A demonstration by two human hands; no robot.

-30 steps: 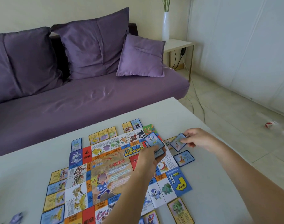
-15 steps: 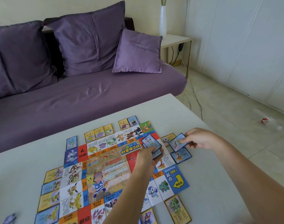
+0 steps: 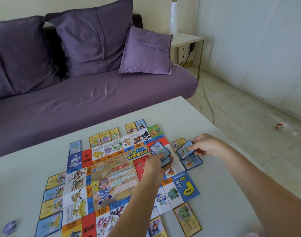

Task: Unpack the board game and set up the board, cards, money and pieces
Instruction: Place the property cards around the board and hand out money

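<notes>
Left hand (image 3: 155,166) over the right part of the board (image 3: 115,175), fingers curled round a small stack of cards (image 3: 160,151). Right hand (image 3: 208,146) just beside the board's right edge, thumb and fingers pinching a single blue card (image 3: 184,150), above another blue card (image 3: 192,162) flat on the table (image 3: 180,117). Board spread flat on the table, more cards along its edges.
</notes>
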